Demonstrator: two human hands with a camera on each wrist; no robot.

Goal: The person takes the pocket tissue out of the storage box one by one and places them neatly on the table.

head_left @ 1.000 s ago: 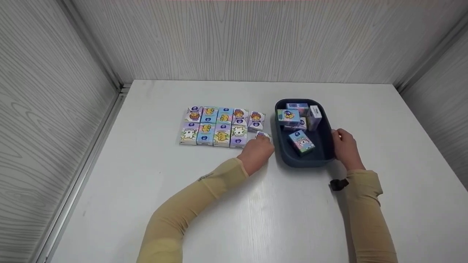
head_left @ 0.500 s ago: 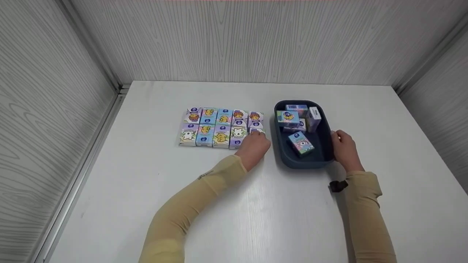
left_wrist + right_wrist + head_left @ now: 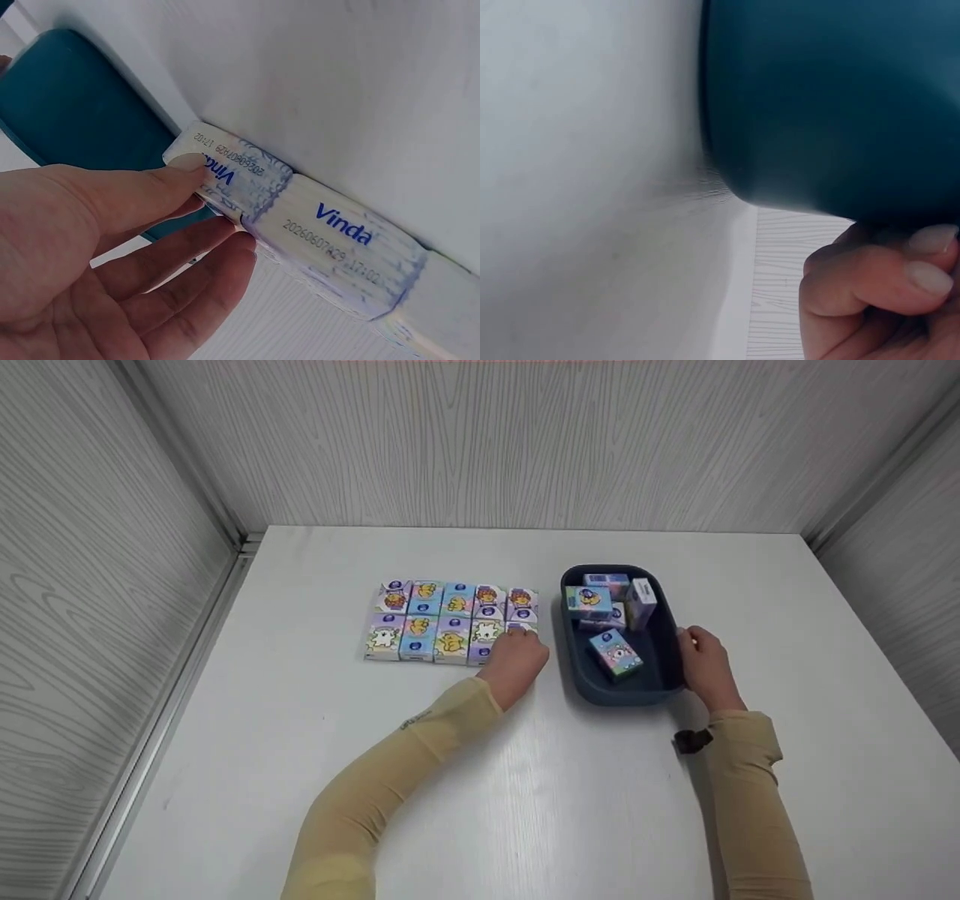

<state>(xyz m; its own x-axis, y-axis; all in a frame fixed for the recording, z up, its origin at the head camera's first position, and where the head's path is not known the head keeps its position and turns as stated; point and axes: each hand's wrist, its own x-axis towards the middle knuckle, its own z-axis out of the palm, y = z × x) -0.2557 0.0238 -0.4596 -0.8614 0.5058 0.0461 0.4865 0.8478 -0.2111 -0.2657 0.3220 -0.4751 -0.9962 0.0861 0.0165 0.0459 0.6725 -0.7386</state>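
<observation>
My left hand [image 3: 516, 661] pinches a small Vinda tissue pack [image 3: 251, 176] at the right end of the front row. In the left wrist view the thumb lies on its printed end and fingers are on the far side. That pack touches the neighbouring tissue pack [image 3: 341, 240]; the hand hides most of it in the head view. Two rows of cartoon-printed packs [image 3: 452, 641] lie side by side on the table. My right hand [image 3: 706, 667] holds the right side of a dark blue plastic bin [image 3: 626, 696], its fingers curled at the rim.
Inside the bin are several more tissue packs, among them a tilted one [image 3: 616, 652] near the front and an upright one [image 3: 641, 604] at the back right. The white table [image 3: 570, 810] meets grey wood-grain panels [image 3: 480, 450] at the back and sides.
My left hand has moved slightly left and back, bringing its tissue pack against the front row. The back row's rightmost pack now sits flush with its neighbour. The right hand stays on the bin.
</observation>
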